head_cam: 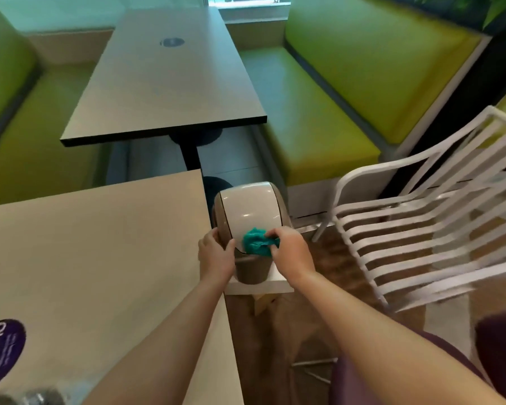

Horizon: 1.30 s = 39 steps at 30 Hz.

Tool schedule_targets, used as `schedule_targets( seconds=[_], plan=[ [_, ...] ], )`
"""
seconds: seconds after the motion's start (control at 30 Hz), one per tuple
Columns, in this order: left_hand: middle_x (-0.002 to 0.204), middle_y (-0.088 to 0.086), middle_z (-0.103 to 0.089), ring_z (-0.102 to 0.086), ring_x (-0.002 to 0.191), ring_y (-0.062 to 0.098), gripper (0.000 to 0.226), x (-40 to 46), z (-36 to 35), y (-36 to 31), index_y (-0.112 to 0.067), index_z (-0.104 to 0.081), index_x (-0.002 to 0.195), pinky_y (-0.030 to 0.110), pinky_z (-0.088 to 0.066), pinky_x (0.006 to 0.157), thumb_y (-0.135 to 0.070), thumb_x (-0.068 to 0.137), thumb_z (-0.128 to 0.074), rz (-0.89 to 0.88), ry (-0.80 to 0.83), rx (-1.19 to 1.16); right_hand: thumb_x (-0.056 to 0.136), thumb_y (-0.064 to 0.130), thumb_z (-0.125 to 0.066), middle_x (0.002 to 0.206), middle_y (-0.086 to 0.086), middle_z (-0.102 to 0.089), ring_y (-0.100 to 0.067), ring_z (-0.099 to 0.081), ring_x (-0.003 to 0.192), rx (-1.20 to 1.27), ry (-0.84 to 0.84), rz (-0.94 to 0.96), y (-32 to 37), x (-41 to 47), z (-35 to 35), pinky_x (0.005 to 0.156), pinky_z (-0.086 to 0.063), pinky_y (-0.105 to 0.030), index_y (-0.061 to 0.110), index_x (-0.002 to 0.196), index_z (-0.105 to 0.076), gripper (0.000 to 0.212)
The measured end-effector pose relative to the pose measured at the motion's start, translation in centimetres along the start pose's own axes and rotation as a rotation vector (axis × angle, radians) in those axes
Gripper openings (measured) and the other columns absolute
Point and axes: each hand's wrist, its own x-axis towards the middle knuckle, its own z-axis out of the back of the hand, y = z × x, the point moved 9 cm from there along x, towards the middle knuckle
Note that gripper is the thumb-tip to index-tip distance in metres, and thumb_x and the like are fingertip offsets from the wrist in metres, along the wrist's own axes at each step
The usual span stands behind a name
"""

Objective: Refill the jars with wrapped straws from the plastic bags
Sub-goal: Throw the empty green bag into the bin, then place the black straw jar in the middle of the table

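Observation:
A small brown bin with a white swing lid [253, 211] stands on a white ledge [272, 283] beside the near table. My left hand [216, 255] grips the bin's left side at the lid rim. My right hand [291, 248] is shut on a crumpled teal cloth or wrapper [254, 244], pressed against the lid's lower edge. No jars or bags of straws are clearly in view; a blurred dark and shiny shape [38, 397] lies at the bottom left corner of the near table.
The near beige table [100, 258] carries a purple round sticker [0, 352]. A second table [164, 80] stands beyond, between green benches [333, 97]. A white slatted chair [421, 223] is at the right, close to the bin.

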Motion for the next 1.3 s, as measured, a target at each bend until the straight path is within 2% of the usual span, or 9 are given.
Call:
schedule_targets(
  seconds=[0.1,0.27,0.43,0.6,0.87,1.0,1.1,1.23,1.3],
  plan=[
    [0.143,0.01,-0.041,-0.043,0.132,0.025,0.062,1.7,-0.1,-0.5,-0.014,-0.035,0.146,0.036,-0.037,0.107,-0.028,0.093,-0.063,-0.041,-0.061,0.084,0.092,0.009,-0.058,0.117,-0.004,-0.059,-0.018,-0.058,0.105,-0.092,0.016,0.081,0.2,2.9,-1.1,0.094,-0.051,-0.028,0.021,0.115,-0.064,0.026],
    [0.141,0.006,-0.042,-0.048,0.127,0.025,0.063,2.6,-1.6,0.2,-0.02,-0.033,0.146,0.042,-0.045,0.102,-0.03,0.092,-0.064,-0.084,-0.044,0.199,0.09,0.006,-0.058,0.122,-0.006,-0.059,-0.022,-0.05,0.117,-0.263,0.135,0.187,0.9,4.5,-4.3,0.097,-0.047,-0.036,0.013,0.12,-0.062,0.03],
    [0.14,0.006,-0.042,-0.05,0.125,0.026,0.063,2.8,-1.8,0.8,-0.021,-0.033,0.146,0.044,-0.047,0.102,-0.023,0.092,-0.065,-0.076,-0.046,0.199,0.092,0.003,-0.055,0.131,-0.005,-0.053,-0.024,-0.049,0.122,-0.276,0.26,0.137,0.4,4.8,-7.0,0.102,-0.046,-0.04,0.015,0.133,-0.054,0.043],
    [0.136,0.002,-0.05,-0.051,0.124,0.022,0.058,1.8,-1.6,1.0,-0.024,-0.039,0.144,0.042,-0.049,0.099,-0.025,0.092,-0.064,-0.039,0.013,0.215,0.095,0.011,-0.054,0.13,-0.004,-0.057,-0.026,-0.055,0.119,-0.254,0.265,0.1,0.3,3.8,-7.0,0.102,-0.046,-0.039,0.019,0.131,-0.057,0.036],
    [0.122,-0.007,-0.062,-0.059,0.105,0.013,0.03,-5.4,3.0,1.7,-0.028,-0.055,0.127,0.025,-0.042,0.074,-0.034,0.099,-0.052,0.018,0.017,0.179,0.097,0.022,-0.054,0.116,0.0,-0.064,-0.017,-0.061,0.106,-0.119,0.19,0.047,3.2,-3.8,-4.4,0.093,-0.052,-0.034,0.02,0.12,-0.065,0.026],
    [0.118,-0.006,-0.065,-0.057,0.093,0.01,0.026,-11.0,6.8,2.9,-0.029,-0.058,0.122,0.027,-0.045,0.077,-0.038,0.099,-0.048,0.003,0.046,0.135,0.096,0.024,-0.056,0.114,0.001,-0.064,-0.015,-0.06,0.102,-0.091,0.142,0.067,6.9,-10.5,-3.2,0.091,-0.051,-0.03,0.018,0.116,-0.067,0.024],
    [0.114,-0.007,-0.065,-0.06,0.096,0.013,0.023,-15.4,10.2,3.6,-0.029,-0.06,0.117,0.029,-0.046,0.076,-0.037,0.099,-0.047,-0.016,0.052,0.127,0.096,0.025,-0.056,0.109,0.003,-0.066,-0.011,-0.061,0.096,-0.034,0.115,0.028,9.0,-15.1,-2.8,0.086,-0.052,-0.028,0.019,0.11,-0.068,0.02],
    [0.11,-0.009,-0.065,-0.06,0.095,0.013,0.019,-20.7,14.6,5.8,-0.031,-0.06,0.109,0.033,-0.052,0.085,-0.04,0.098,-0.047,-0.044,0.066,0.13,0.095,0.025,-0.058,0.096,0.006,-0.067,-0.01,-0.062,0.088,0.05,0.109,-0.017,12.0,-21.8,-3.3,0.076,-0.055,-0.029,0.02,0.101,-0.068,0.013],
    [0.108,-0.01,-0.065,-0.059,0.092,0.012,0.017,-22.6,16.6,6.9,-0.032,-0.06,0.106,0.032,-0.05,0.082,-0.04,0.098,-0.048,-0.062,0.07,0.134,0.094,0.026,-0.059,0.092,0.006,-0.066,-0.011,-0.062,0.086,0.08,0.123,-0.036,13.3,-24.4,-4.1,0.075,-0.056,-0.031,0.019,0.098,-0.067,0.011]
  ],
)
